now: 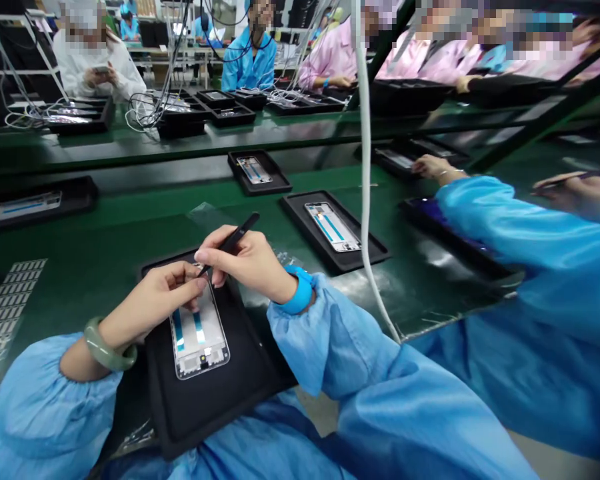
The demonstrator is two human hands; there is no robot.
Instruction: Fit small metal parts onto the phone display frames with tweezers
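Black foam-like tray (205, 413) sits near, at the edge of the green bench (145, 230), tilted a little, and the phone frame (210, 337) lies inside it, face up. The right hand (247, 260) pinches black tweezers (241, 230) between thumb and fingers, points down toward the far end of the frame. The left hand (163, 290) reaches over the frame from the left, its thumb and fingertips bunched beside the tweezer points; whether they pinch something small, I cannot tell.

As for progress, two blue strips (199, 327) lie along the frame, and the near end, with its small parts, is uncovered. Handwork at the far end looks under way and unfinished, as both hands meet there; the fingers hide the detail, so what remains on this piece cannot be judged closely. Farther right, a second frame (330, 227) with similar blue strips lies in its own tray, untouched by either hand. Beyond it, a smaller-looking tray (280, 180) holds another frame, and one more tray (83, 193) with a frame stands far left.

No brand or lettering can be read anywhere. A sheet (15, 300) at the left carries rows of small pale rectangles, perhaps labels, but any print on them is too small to make out.
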